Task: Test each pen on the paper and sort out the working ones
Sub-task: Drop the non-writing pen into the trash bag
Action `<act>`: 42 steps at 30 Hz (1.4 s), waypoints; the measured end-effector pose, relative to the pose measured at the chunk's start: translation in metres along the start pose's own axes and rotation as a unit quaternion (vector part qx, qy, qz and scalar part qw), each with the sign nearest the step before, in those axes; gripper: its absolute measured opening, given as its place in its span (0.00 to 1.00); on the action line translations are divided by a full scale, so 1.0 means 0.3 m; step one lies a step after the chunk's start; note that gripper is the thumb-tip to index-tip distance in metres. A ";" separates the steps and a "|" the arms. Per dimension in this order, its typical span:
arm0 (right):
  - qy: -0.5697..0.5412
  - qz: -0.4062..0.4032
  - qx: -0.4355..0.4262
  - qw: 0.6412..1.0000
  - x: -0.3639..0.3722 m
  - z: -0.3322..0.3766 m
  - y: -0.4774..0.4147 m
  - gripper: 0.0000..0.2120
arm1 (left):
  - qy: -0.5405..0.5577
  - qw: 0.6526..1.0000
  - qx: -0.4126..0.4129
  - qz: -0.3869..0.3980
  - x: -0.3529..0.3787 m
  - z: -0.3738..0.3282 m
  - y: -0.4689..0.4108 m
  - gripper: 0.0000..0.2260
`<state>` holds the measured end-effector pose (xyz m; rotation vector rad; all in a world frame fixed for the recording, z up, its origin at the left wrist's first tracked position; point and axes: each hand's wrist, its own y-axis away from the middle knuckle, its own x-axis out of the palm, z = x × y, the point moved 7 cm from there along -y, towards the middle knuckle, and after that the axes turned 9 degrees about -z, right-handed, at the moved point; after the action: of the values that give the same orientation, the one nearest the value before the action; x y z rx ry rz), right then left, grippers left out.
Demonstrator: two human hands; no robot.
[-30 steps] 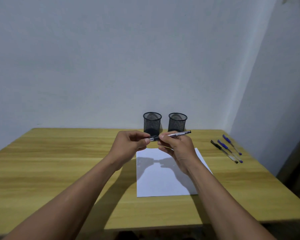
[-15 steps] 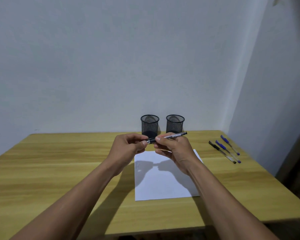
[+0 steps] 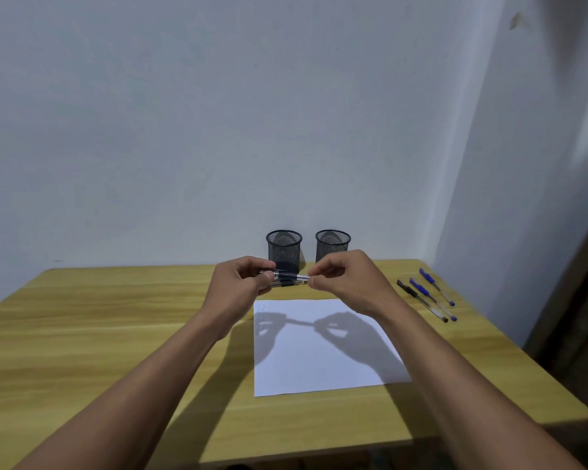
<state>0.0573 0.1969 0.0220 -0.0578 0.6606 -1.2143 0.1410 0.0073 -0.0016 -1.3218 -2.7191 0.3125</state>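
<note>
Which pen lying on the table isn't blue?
The black pen, nearest the paper. The other two pens have blue caps.

Bare forearms, seemingly ringless hands [image 3: 241,283]

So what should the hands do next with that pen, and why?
Probably lower the black-and-clear pen to the white sheet of paper and scribble. The left hand grips the pen's barrel, the right hand pinches its other end, and both hover above the paper. Whether the tip is uncovered is too blurred to tell, so check that first.
</note>
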 end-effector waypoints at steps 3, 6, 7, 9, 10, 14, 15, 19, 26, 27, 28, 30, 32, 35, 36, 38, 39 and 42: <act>0.065 -0.007 -0.032 0.997 0.006 0.004 -0.005 0.03 | 0.004 1.000 -0.002 0.000 0.006 0.002 -0.004 0.05; 0.106 -0.013 -0.056 0.993 0.008 0.008 -0.002 0.02 | -0.003 1.000 -0.001 0.004 0.014 0.008 -0.001 0.05; 0.114 -0.016 -0.059 0.992 0.004 0.008 0.000 0.02 | -0.012 1.000 -0.001 0.008 0.020 0.009 0.000 0.05; 0.124 -0.024 -0.058 0.990 -0.016 0.000 0.007 0.02 | -0.032 0.999 -0.003 0.019 0.035 0.015 -0.001 0.06; 0.130 -0.030 -0.054 0.990 -0.032 -0.008 0.012 0.03 | -0.041 0.999 -0.002 0.022 0.045 0.017 -0.003 0.06; 0.166 -0.065 -0.028 0.984 -0.140 -0.060 0.049 0.03 | -0.131 0.989 0.064 0.019 0.121 -0.004 -0.002 0.09; 0.176 -0.073 -0.017 0.981 -0.177 -0.083 0.062 0.04 | -0.157 0.984 0.085 0.019 0.153 -0.010 0.004 0.09; 0.223 -0.111 0.024 0.968 -0.350 -0.198 0.131 0.04 | -0.235 0.956 0.160 0.073 0.359 -0.013 0.055 0.10; 0.292 -0.212 0.091 0.928 -0.692 -0.402 0.307 0.02 | -0.301 0.898 0.230 0.223 0.826 0.066 0.227 0.15; 0.308 -0.229 0.101 0.918 -0.741 -0.427 0.338 0.03 | -0.313 0.885 0.241 0.248 0.888 0.078 0.264 0.16; 0.325 -0.247 0.110 0.906 -0.791 -0.452 0.372 0.03 | -0.323 0.870 0.252 0.274 0.946 0.092 0.303 0.16; 0.346 -0.278 0.126 0.887 -0.881 -0.501 0.443 0.03 | -0.337 0.838 0.275 0.329 1.049 0.120 0.380 0.16; 0.350 -0.298 0.145 0.876 -0.955 -0.560 0.513 0.04 | -0.349 0.803 0.299 0.378 1.141 0.145 0.451 0.18; 0.356 -0.325 0.173 0.859 -1.042 -0.664 0.613 0.04 | -0.405 0.743 0.310 0.433 1.244 0.200 0.541 0.25; 0.359 -0.331 0.181 0.854 -1.063 -0.703 0.643 0.04 | -0.434 0.726 0.302 0.440 1.260 0.221 0.560 0.29; 0.358 -0.331 0.202 0.849 -1.086 -0.794 0.698 0.03 | -0.464 0.709 0.299 0.438 1.276 0.248 0.580 0.32; 0.357 -0.325 0.215 0.849 -1.086 -0.840 0.723 0.04 | -0.468 0.707 0.303 0.435 1.278 0.254 0.585 0.32; 0.348 -0.308 0.244 0.851 -1.059 -0.964 0.796 0.04 | -0.479 0.698 0.311 0.431 1.280 0.264 0.588 0.31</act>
<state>0.0555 0.6516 -0.1646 0.6794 0.9749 -2.0330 0.0247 0.4044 -0.1179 -2.4545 -1.6890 2.2821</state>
